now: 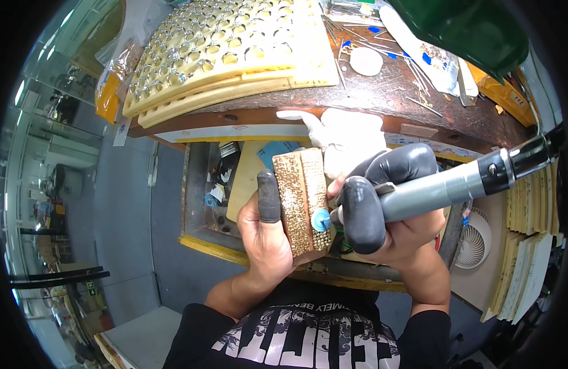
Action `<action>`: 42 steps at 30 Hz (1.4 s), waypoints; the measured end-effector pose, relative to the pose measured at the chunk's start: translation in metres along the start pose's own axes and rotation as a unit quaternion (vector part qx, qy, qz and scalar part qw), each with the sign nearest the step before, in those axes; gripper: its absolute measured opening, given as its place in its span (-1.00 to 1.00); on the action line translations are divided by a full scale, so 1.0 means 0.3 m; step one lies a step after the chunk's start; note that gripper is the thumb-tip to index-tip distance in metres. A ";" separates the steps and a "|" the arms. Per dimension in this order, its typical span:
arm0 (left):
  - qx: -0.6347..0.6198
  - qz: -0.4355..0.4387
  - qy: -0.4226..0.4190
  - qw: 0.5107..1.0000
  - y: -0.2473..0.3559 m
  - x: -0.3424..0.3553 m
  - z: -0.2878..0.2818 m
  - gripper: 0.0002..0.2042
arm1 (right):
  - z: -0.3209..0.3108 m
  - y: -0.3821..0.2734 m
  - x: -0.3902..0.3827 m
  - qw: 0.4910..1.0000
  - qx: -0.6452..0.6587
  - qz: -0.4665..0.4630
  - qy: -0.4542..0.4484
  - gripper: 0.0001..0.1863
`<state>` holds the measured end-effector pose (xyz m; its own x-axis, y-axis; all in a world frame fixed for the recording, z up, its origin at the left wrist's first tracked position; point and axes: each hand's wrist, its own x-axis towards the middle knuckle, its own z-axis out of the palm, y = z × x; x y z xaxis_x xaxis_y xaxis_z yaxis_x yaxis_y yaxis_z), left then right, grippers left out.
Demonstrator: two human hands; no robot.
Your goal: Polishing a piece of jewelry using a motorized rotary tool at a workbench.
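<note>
Your left grip (268, 237) grasps the block (291, 203); your right grip (410, 237) clenches the handpiece (432, 194), right of the block. Its blue disc (321, 219) shows over the block's right half. Beyond the block, the surface (296, 99) carries a tray (312, 43).

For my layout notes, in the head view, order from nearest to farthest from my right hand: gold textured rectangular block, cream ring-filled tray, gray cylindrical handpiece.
1. Gray cylindrical handpiece: in the right hand.
2. Gold textured rectangular block: just left.
3. Cream ring-filled tray: far upper left.
</note>
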<state>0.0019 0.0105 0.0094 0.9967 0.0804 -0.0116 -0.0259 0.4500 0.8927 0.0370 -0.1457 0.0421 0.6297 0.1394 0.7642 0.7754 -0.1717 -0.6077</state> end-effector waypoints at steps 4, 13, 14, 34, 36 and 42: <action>-0.003 0.004 -0.013 1.000 -0.001 0.001 -0.006 -0.55 | -0.001 0.006 -0.008 1.000 0.002 -0.001 -0.005 -0.86; -0.010 0.004 -0.026 1.000 0.003 0.002 -0.004 -0.53 | -0.005 -0.003 -0.005 0.999 0.019 0.026 0.010 -0.90; -0.010 0.004 -0.026 1.000 0.002 0.002 -0.004 -0.53 | -0.003 -0.003 -0.001 1.000 0.017 0.020 0.010 -0.90; 0.010 -0.005 -0.013 1.000 0.010 0.002 -0.004 -0.56 | 0.008 0.017 -0.001 1.000 -0.007 -0.015 0.013 -0.88; 0.015 0.008 -0.015 1.000 0.012 0.005 -0.002 -0.55 | 0.010 0.016 -0.003 1.000 -0.002 -0.019 0.017 -0.88; 0.035 0.023 -0.028 0.999 0.018 0.010 -0.022 -0.55 | -0.004 0.008 -0.001 1.000 -0.002 -0.010 0.022 -0.88</action>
<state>0.0041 0.0190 0.0112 0.9973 0.0490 0.0539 -0.0687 0.3838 0.9208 0.0387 -0.1473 0.0406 0.6110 0.0999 0.7853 0.7878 -0.1738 -0.5909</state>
